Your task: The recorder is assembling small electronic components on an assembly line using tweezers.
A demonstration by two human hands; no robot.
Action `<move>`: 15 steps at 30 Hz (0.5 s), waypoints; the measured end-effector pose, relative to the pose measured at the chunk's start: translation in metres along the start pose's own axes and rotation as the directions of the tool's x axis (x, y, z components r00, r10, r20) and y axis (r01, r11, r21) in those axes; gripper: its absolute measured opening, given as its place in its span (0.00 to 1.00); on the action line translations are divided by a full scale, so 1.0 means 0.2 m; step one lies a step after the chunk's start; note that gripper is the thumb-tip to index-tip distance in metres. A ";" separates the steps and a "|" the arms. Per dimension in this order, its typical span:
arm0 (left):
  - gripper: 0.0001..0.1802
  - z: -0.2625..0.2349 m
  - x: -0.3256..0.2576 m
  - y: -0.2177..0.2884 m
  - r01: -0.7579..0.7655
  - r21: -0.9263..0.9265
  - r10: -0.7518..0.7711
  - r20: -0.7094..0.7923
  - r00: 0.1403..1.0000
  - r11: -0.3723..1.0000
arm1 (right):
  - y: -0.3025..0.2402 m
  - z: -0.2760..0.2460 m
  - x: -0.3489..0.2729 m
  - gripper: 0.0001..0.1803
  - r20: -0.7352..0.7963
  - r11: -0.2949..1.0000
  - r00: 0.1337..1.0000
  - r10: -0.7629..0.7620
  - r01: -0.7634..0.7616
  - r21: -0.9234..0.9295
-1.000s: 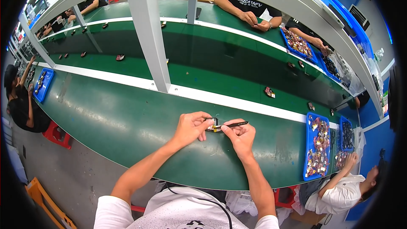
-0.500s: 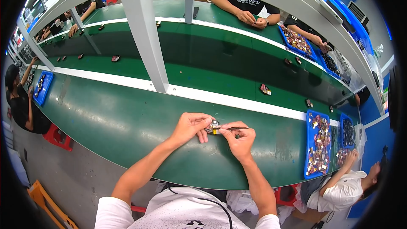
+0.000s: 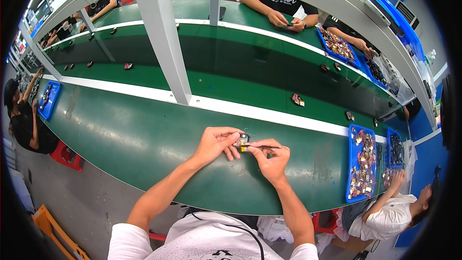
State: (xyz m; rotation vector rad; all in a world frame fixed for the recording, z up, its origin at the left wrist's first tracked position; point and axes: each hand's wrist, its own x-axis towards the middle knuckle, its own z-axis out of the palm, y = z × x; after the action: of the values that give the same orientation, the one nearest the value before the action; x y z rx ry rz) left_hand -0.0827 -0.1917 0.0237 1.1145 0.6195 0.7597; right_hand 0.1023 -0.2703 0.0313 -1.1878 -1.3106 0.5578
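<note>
Over the green worktop (image 3: 159,137), my left hand (image 3: 211,146) is closed on a small black electronic module (image 3: 244,137) with a pale face and a yellow patch at its lower edge. Thumb and fingers pinch it from the left side. My right hand (image 3: 273,162) is closed in a pinch around slender dark tweezers (image 3: 270,147), whose rear end sticks out to the right. Their tip lies against the lower part of the module; fingers hide the exact contact.
A metal post (image 3: 166,43) and white rail (image 3: 250,111) border a green conveyor belt (image 3: 231,86) carrying scattered modules (image 3: 297,99). At right stand a blue tray (image 3: 348,163) of small parts and a darker-filled tray (image 3: 394,149). Co-workers sit across, left and right.
The module in my left hand has turned, showing more of its black upper edge. My right hand and the tweezers shift only slightly. Modules on the belt have slid a little left.
</note>
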 end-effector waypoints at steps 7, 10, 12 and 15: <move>0.17 0.00 0.00 -0.02 0.021 0.023 -0.021 -0.004 1.000 1.000 | 0.02 -0.01 -0.01 0.05 0.018 0.999 0.999 0.040 -0.040 -0.017; 0.17 -0.01 0.00 -0.03 0.023 0.043 -0.022 -0.013 1.000 0.999 | 0.02 0.00 0.00 0.06 0.018 0.998 0.998 0.060 -0.060 0.000; 0.16 -0.01 0.00 -0.03 0.021 0.051 -0.020 -0.017 1.000 0.998 | 0.01 0.00 0.00 0.06 0.015 0.998 0.998 0.067 -0.067 0.008; 0.16 -0.01 0.00 -0.03 0.004 0.077 -0.002 -0.030 1.000 0.997 | 0.01 0.00 0.00 0.06 0.001 0.999 1.000 0.030 -0.030 0.019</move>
State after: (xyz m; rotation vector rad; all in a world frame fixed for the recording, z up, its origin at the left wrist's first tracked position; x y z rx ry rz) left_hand -0.0830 -0.1914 0.0164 1.1745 0.6806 0.7566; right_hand 0.1023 -0.2691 0.0305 -1.1932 -1.2875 0.5908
